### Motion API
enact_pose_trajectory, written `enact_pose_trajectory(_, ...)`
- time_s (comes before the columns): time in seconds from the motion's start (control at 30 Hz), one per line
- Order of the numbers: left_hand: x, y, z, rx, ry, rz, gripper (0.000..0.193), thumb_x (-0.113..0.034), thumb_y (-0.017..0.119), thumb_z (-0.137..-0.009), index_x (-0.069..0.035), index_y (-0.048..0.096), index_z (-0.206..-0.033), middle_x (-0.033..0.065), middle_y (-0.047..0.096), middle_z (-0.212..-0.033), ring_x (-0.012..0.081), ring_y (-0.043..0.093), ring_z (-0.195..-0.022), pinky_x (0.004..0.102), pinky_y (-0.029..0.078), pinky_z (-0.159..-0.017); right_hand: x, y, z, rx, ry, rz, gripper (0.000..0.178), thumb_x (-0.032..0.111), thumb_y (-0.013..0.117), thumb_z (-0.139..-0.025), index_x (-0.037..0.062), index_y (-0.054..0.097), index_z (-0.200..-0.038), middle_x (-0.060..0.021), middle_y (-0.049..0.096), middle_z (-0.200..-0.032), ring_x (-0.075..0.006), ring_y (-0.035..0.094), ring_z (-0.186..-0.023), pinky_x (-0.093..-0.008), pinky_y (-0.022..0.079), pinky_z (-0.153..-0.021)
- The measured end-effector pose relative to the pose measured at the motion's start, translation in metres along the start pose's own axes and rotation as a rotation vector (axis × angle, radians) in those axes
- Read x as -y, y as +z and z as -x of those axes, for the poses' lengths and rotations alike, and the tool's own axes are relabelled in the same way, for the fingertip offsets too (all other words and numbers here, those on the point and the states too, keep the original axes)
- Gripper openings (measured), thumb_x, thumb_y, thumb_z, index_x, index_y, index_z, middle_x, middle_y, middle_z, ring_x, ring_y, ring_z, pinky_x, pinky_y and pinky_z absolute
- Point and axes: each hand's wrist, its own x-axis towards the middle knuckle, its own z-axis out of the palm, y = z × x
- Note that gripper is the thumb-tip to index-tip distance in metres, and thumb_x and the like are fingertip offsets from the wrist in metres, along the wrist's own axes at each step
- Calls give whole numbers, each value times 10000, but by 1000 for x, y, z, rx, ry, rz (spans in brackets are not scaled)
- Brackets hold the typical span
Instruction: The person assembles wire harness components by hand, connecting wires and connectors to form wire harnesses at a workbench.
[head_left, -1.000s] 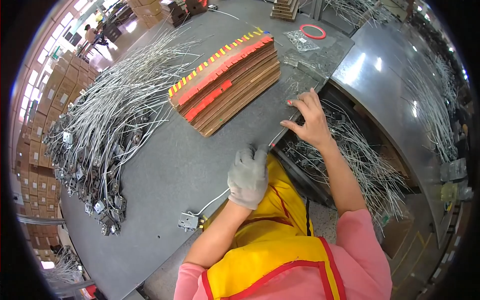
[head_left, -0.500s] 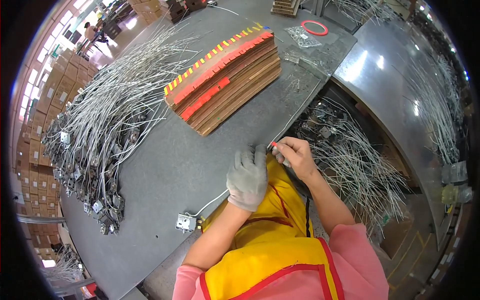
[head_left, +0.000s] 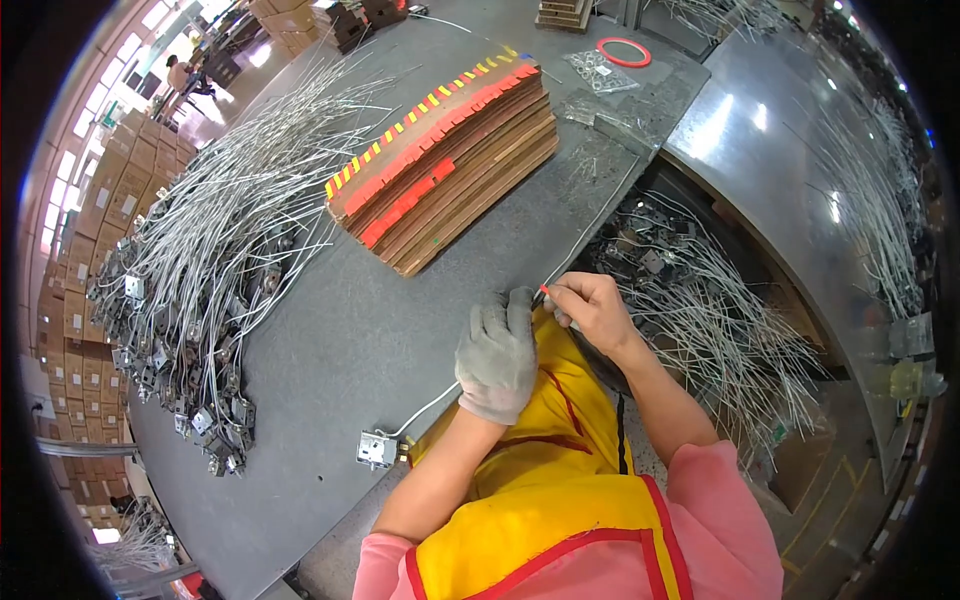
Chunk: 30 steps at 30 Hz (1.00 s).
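A small metal thermostat-like part (head_left: 378, 449) lies at the table's front edge. Its thin silvery tube (head_left: 432, 408) runs beneath my left hand (head_left: 497, 355), which wears a grey glove and has its fingers closed over it. Beyond that hand the tube carries on along the table edge to the far right. My right hand (head_left: 595, 312) pinches a small piece of red tape (head_left: 545, 290) at the tube, close to the left fingertips. The right palm and thumb look bare; some of its fingertips appear covered in grey.
A stack of brown boards (head_left: 450, 165) with red and yellow tape strips stands ahead. Similar parts with tubes are heaped at left (head_left: 190, 310) and in a bin at right (head_left: 700, 290). A red tape ring (head_left: 624, 52) and a clear bag (head_left: 600, 73) lie at the back.
The view has shifted slightly. Both hands keep nearly the same hold on the tube and the red tape.
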Motion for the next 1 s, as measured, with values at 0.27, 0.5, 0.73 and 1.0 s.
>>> enact_pose_trajectory(0.27, 0, -7, -6, 68, 43, -3, 323, -121, 552, -770, -176, 569, -1088, 78, 541, -900, 229, 562, -793, 315, 504, -606, -3, -5, 3, 54, 160, -66, 225, 188, 540, -887, -6, 638, -827, -26, 580, -635, -55, 478, -494, -187, 344, -433)
enact_pose_trajectory(0.5, -2, -24, -3, -58, 31, 98, 367, -72, 571, -728, -142, 573, -1088, 81, 534, -856, 234, 560, -746, 315, 491, -569, 3, 5, 28, -156, 37, -289, 287, 189, 485, -911, -32, 582, -1066, -85, 642, -786, -39, 459, -510, -161, 322, -422)
enact_pose_trajectory(0.73, -2, -20, 3, -240, 80, 62, 355, -55, 592, -723, -94, 566, -1075, 84, 529, -843, 237, 553, -716, 312, 487, -554, 20, 23, 19, -34, 64, -672, 365, 168, 520, -916, -26, 464, -1220, -179, 638, -1011, -82, 526, -558, -157, 382, -458)
enact_pose_trajectory(1.0, 16, -63, 20, -113, -143, 215, 271, -26, 636, -742, -79, 588, -1004, 196, 557, -910, 356, 589, -733, 406, 483, -574, 20, 29, 15, -123, -59, -665, 291, 51, 536, -868, -21, 515, -1149, -159, 654, -882, -67, 512, -528, -161, 372, -456)
